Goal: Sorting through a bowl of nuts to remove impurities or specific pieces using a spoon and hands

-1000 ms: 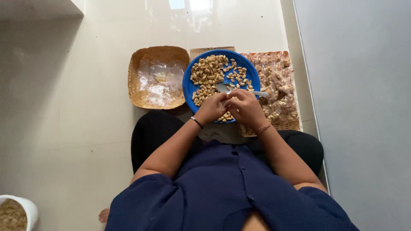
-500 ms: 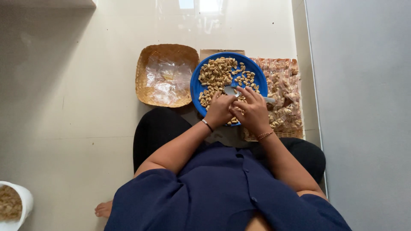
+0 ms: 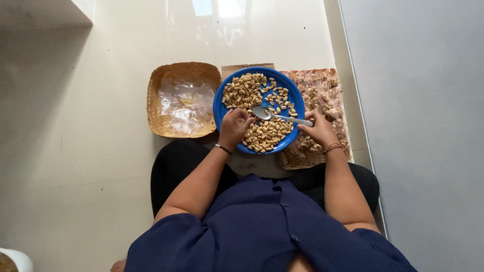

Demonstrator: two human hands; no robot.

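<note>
Scooping step, by the look of it: right hand (image 3: 318, 130) pinches the handle of a silver metal spoon (image 3: 280, 116) whose bowl rests on the shelled peanuts (image 3: 262, 133) in the round blue plastic plate (image 3: 296, 100), while left hand (image 3: 235, 126) is curled over the near-left nuts, contents not visible. Spoon's long axis runs roughly left-right, bowl pointing left toward plate centre, handle at right rim. Next move likely needs the bowl dipped under the nuts; square woven basket with clear wrappers (image 3: 182, 98) sits just left of the plate, woven tray of filled packets (image 3: 322, 95) to the right.
</note>
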